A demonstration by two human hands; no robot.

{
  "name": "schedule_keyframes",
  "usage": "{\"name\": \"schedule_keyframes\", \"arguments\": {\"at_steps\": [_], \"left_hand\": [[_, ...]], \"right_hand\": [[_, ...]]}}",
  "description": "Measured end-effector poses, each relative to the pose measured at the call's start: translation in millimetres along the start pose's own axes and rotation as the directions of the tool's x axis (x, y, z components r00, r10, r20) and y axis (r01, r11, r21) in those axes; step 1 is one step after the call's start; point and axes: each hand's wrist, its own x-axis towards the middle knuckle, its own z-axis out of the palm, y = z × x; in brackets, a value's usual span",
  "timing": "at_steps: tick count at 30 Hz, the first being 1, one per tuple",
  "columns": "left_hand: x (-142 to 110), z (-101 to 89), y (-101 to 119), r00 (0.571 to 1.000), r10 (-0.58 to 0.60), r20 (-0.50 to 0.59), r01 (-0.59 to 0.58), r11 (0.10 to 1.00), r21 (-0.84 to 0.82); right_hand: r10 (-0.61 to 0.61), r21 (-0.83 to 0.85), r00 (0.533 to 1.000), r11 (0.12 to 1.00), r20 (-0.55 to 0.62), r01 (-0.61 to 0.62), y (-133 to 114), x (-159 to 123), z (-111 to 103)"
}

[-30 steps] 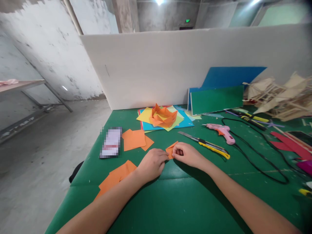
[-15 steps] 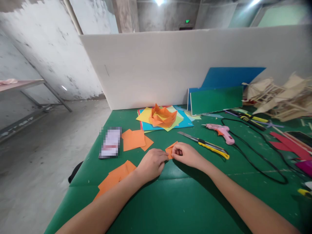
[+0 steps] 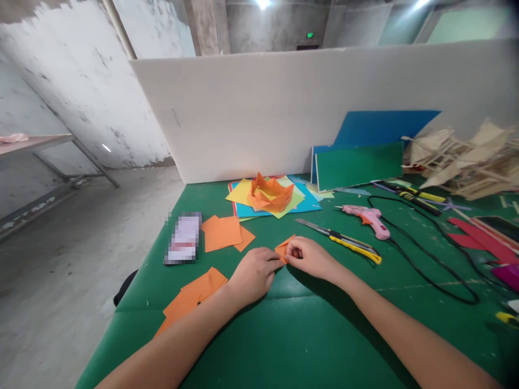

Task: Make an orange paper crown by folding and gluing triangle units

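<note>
A small folded piece of orange paper (image 3: pixel 283 249) is on the green table between my two hands. My right hand (image 3: pixel 308 256) pinches its right side between thumb and fingers. From the left, my left hand (image 3: pixel 255 274) grips the paper's lower left edge, fingertips close to those of the right. The fingers cover much of the paper, so its folds show only in part. Square orange sheets (image 3: pixel 222 234) lie beyond my left hand. More orange pieces (image 3: pixel 194 294) are partly under my left forearm.
A pointed orange paper ring (image 3: pixel 271 202) sits on coloured sheets (image 3: pixel 239 209). A utility knife (image 3: pixel 344 243) with its blade out and a pink glue gun (image 3: pixel 375 222) with a looping cord lie to the right. A phone (image 3: pixel 184 237) rests near the table's left edge.
My left fingertips have shifted slightly right, closer to the right hand along the paper's lower edge. My right hand keeps its pinch, nearly still.
</note>
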Motion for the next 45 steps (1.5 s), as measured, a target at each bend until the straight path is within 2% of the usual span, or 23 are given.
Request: {"name": "schedule_keyframes", "arguments": {"at_steps": [12,26,28,30,32,34,36,38,45], "left_hand": [[0,-1.2,2,0.999,-0.034,0.034,0.033,0.999,0.027],[1,-3.7,4,0.997,-0.054,0.054,0.053,0.998,0.021],[0,-3.7,4,0.997,-0.055,0.052,0.054,0.998,0.020],[-1,-3.8,3,0.998,-0.045,0.053,0.044,0.999,0.019],[-2,-3.7,1,0.998,-0.025,0.059,0.024,1.000,0.016],[-3,-3.4,0,0.998,-0.007,0.060,0.006,1.000,0.009],[-3,-3.1,-1,0.998,0.001,0.057,-0.001,1.000,0.002],[-4,-2.8,-1,0.998,-0.004,0.055,0.004,1.000,0.001],[-2,-4.7,4,0.998,-0.041,0.048,0.037,0.996,0.077]], "right_hand": [[0.031,0.119,0.999,0.992,0.021,-0.034,2,-3,-1],[-0.019,0.191,0.996,0.982,0.090,0.001,8,-5,-8],[-0.008,0.221,0.998,0.975,0.070,-0.008,9,-5,-8],[0.015,0.227,0.999,0.974,-0.038,-0.006,11,-4,-9],[-0.002,0.156,0.980,0.987,-0.197,0.033,14,-3,-11],[-0.099,0.012,0.959,0.994,-0.266,0.106,18,-1,-12],[-0.195,-0.127,0.959,0.977,-0.207,0.171,22,0,-11],[-0.224,-0.210,0.967,0.958,-0.123,0.195,24,-1,-10],[-0.118,-0.258,0.989,0.962,-0.093,0.091,19,-5,-9]]}}
